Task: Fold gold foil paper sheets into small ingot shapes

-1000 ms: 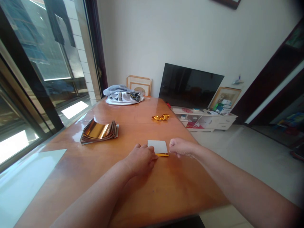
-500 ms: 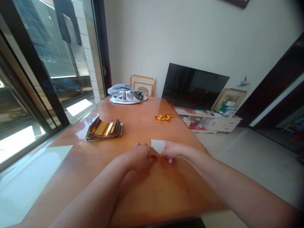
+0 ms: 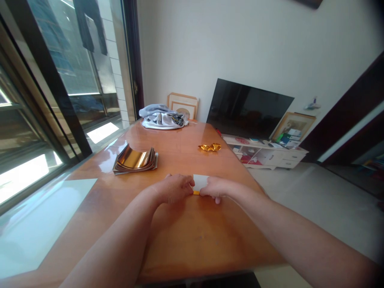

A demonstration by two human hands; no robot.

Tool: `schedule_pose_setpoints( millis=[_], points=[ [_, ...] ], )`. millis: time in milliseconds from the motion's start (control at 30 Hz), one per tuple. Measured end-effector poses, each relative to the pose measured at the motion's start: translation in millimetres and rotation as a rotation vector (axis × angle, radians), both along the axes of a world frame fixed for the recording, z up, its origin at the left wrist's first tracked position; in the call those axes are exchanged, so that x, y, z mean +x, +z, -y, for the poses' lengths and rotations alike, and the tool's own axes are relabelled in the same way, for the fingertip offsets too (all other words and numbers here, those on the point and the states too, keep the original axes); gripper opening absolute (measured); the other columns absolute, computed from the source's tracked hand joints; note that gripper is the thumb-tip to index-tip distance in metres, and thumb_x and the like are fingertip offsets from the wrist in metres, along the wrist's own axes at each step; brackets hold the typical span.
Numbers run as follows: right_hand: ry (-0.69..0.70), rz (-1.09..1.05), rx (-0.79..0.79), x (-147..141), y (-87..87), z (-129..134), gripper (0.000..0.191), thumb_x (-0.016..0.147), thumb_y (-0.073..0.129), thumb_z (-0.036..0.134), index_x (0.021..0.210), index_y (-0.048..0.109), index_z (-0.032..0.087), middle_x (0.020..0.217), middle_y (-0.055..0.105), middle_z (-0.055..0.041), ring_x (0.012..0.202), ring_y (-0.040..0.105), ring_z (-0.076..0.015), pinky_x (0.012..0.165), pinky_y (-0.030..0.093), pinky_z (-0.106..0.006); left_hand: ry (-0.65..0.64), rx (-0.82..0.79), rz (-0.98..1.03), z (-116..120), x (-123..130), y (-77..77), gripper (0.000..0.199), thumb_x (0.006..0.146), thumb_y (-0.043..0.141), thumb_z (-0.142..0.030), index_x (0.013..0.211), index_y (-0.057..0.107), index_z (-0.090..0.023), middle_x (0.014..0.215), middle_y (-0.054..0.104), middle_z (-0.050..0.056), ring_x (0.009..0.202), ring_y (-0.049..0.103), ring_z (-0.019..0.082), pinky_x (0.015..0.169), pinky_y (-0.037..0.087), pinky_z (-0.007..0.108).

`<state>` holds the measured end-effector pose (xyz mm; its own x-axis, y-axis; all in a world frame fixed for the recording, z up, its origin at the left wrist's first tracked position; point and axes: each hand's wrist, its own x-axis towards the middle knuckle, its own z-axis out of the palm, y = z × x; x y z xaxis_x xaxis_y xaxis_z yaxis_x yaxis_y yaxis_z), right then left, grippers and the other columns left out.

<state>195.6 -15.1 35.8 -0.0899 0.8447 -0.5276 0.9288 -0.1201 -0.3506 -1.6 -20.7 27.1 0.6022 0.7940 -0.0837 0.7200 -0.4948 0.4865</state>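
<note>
A small sheet of gold foil paper (image 3: 200, 181) lies pale side up on the wooden table, and a narrow gold strip is folded over along its near edge. At its left edge my left hand (image 3: 178, 189) holds the near corner, fingers curled. My right hand (image 3: 216, 187) covers the sheet's right part, its fingertips closed on the gold fold and the thumb side low by the table. The sheet's right edge is hidden under that hand. Farther back sits a twisted gold foil piece (image 3: 209, 147). A stack of curled gold foil sheets (image 3: 135, 159) stands to the left.
The wooden table (image 3: 180, 244) extends away toward a pile of grey cloth (image 3: 163, 117). A pale sheet (image 3: 45, 224) covers the table's left side. Beyond the right edge, a television (image 3: 249, 110) stands over a white cabinet (image 3: 273, 157).
My left fingers have drawn back leftward along the fold, showing more of the gold strip. My right fingertips have shifted slightly left on the sheet. The whole view has moved a little.
</note>
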Motion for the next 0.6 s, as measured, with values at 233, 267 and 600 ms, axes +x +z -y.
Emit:
schedule_pose_setpoints(
  millis=[233,267,600],
  points=[
    [0.027,0.004,0.028,-7.6,1.1,1.8,0.029,0.071,0.073,0.034,0.096,0.064,0.022,0.062,0.061,0.0015,0.046,0.06,-0.0164,0.042,0.043,-0.024,-0.01,0.008,0.005,-2.9,-2.1,-2.5,0.028,0.089,0.053,-0.038,0.11,0.067,-0.026,0.105,0.075,0.002,0.097,0.068,0.021,0.087,0.047,0.03],
    [0.036,0.005,0.031,-8.6,1.5,1.8,0.03,0.071,0.073,0.034,0.097,0.064,0.023,0.063,0.061,0.0012,0.047,0.06,-0.0166,0.043,0.043,-0.024,-0.011,0.005,0.006,-3.0,-2.1,-2.7,0.028,0.089,0.054,-0.039,0.11,0.067,-0.026,0.105,0.075,0.002,0.097,0.068,0.021,0.086,0.047,0.03],
    [0.068,0.023,0.055,-12.7,-1.5,-4.3,0.028,0.073,0.072,0.042,0.088,0.063,0.021,0.06,0.059,0.002,0.044,0.058,-0.0162,0.044,0.042,-0.026,0.04,0.086,0.033,-3.1,2.7,-3.8,0.024,0.085,0.051,-0.026,0.104,0.065,-0.023,0.099,0.074,0.004,0.09,0.067,0.021,0.078,0.048,0.029]
  ],
)
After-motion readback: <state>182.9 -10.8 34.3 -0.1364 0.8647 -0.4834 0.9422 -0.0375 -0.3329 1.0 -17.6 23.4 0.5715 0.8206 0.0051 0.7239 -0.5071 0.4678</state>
